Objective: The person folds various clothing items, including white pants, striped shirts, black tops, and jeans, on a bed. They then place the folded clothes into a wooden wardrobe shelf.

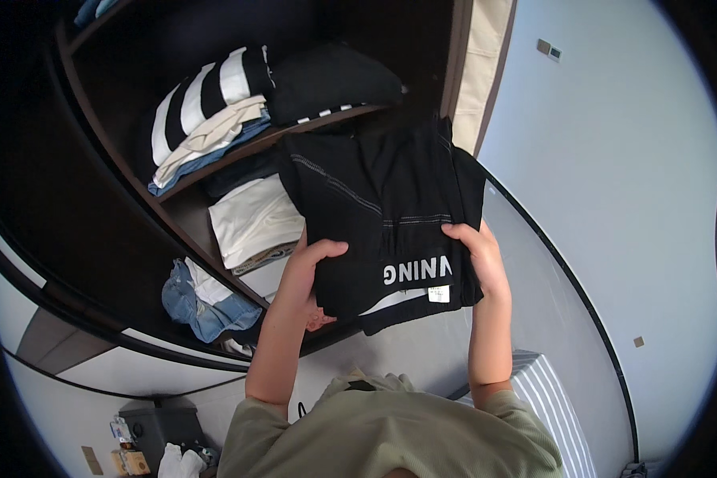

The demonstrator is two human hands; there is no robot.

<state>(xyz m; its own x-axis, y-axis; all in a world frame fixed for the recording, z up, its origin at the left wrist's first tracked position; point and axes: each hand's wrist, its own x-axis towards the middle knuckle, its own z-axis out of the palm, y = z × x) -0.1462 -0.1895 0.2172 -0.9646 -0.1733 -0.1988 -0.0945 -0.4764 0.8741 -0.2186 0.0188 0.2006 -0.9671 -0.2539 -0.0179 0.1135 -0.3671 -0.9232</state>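
Note:
Between my two hands I hold a folded black garment (pixel 346 197), apparently trousers, with pale double stitching, white lettering and a small white label at its waistband. My left hand (pixel 319 263) grips its left side, thumb on top and fingers hidden beneath. On the opposite side my right hand (pixel 481 251) has its thumb over the cloth, the other fingers behind it. The garment is in the air before a dark wooden wardrobe. Behind its left edge, a folded white garment (pixel 254 218) rests on a lower shelf, partly covered from view.
On the upper shelf (pixel 227 158) are a black-and-white striped textile (pixel 206 98), beige and denim clothes, and a black folded item (pixel 334 80). Blue denim (pixel 215 308) lies at lower left. A striped cloth-covered surface (pixel 549 406) is at lower right, and a dark bin (pixel 164 430) at lower left.

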